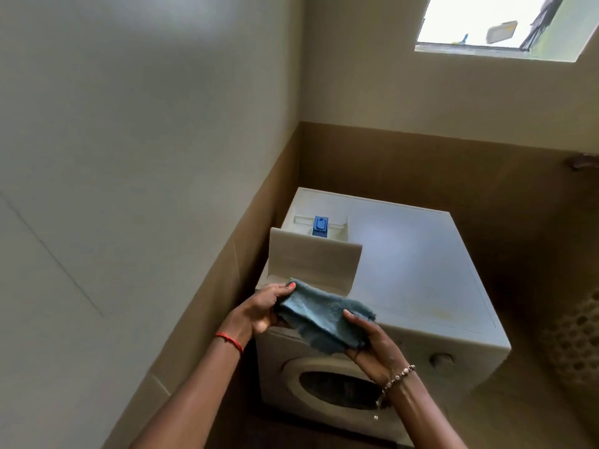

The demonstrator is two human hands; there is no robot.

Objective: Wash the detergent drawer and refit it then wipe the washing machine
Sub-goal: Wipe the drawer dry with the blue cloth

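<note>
Holding a blue cloth (319, 315) stretched between both hands, over the front left corner of the washer (421, 270). Pinching the cloth's left end with the left hand (262, 307), fingers (283, 290) pressed together on the fabric. Gripping the right end with the right hand (372, 345), palm up, fingers (353, 317) closing over the cloth from above and below. Wearing a red thread (230, 341) behind the left fingers and a bead bracelet (397, 377) behind the right ones.

Facing the drawer (312, 260) just beyond the left fingers, lying on the washer's top along its left edge, front panel nearest the fingers and not touching them. Seeing a blue insert (320, 225) standing in the tray farther beyond the fingers. Looking down at the round door (334, 388) below the right fingers, partly hidden by that forearm, and at a knob (441, 359) to the right of them on the front panel. Catching a perforated basket (577, 335) well to the right of the right fingers, beside the washer.
</note>
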